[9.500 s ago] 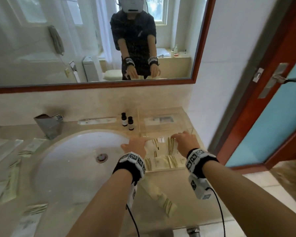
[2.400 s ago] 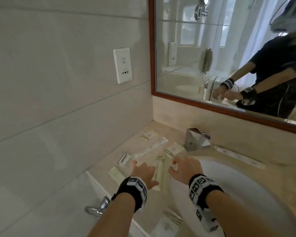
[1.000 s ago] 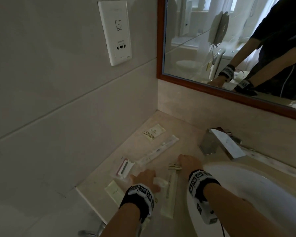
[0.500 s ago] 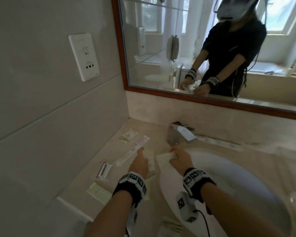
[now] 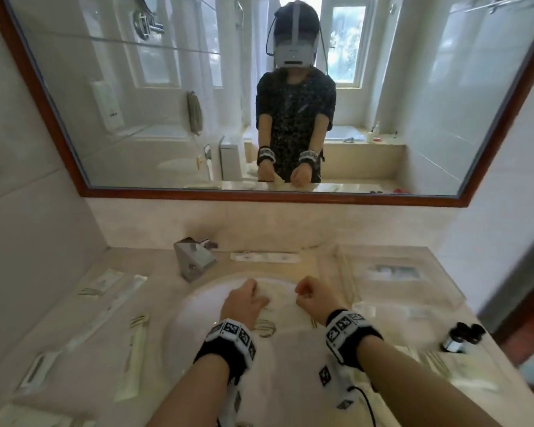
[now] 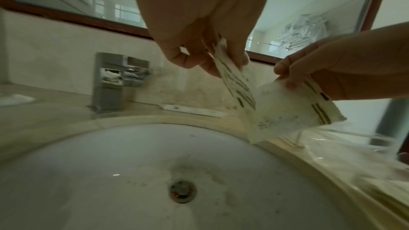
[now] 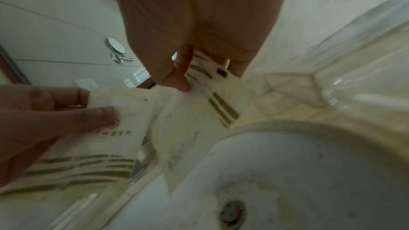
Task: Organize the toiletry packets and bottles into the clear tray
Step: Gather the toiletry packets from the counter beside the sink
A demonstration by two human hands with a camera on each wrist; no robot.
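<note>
Over the white sink (image 5: 216, 343) my left hand (image 5: 244, 303) pinches a cream packet with olive stripes (image 6: 236, 85) by its top edge. My right hand (image 5: 313, 298) pinches a second striped packet (image 7: 212, 99) the same way. The two packets hang side by side and touch. The clear tray (image 5: 352, 288) sits on the counter right of the sink, beyond my right hand. Two small dark bottles (image 5: 463, 332) stand on the counter near the right edge, outside the tray. More packets (image 5: 136, 352) lie on the left counter.
A square chrome faucet (image 5: 195, 261) stands behind the sink, with a long white packet (image 5: 264, 257) beside it. A long thin packet (image 5: 105, 309) and a small one (image 5: 99, 283) lie at far left. Other striped packets (image 5: 444, 365) lie at front right. A mirror covers the wall.
Both hands have lifted a packet each from the left counter and carried them right, over the sink. My view has swung from the left corner to face the mirror.
</note>
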